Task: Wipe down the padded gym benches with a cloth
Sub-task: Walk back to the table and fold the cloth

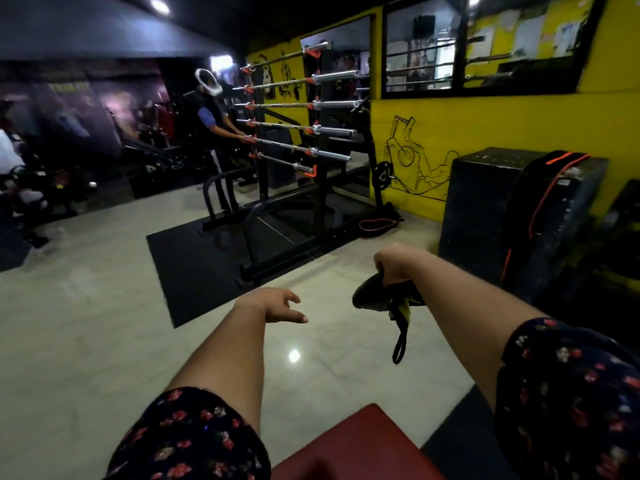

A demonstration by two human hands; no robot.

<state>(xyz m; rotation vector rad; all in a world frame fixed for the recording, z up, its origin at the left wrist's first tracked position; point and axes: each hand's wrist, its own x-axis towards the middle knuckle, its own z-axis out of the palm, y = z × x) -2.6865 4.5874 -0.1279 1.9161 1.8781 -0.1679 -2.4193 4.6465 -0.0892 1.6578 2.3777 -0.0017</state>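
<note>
The left hand [273, 304] hovers over the pale floor [104, 323], fingers loose and spread, holding nothing. Nearer than both hands, low between the forearms, lies the red padded bench [356, 445]. The right hand [394, 266] is curled around a bunched dark cloth [375, 296], and a strap loop [400, 344] dangles beneath the hand.
</note>
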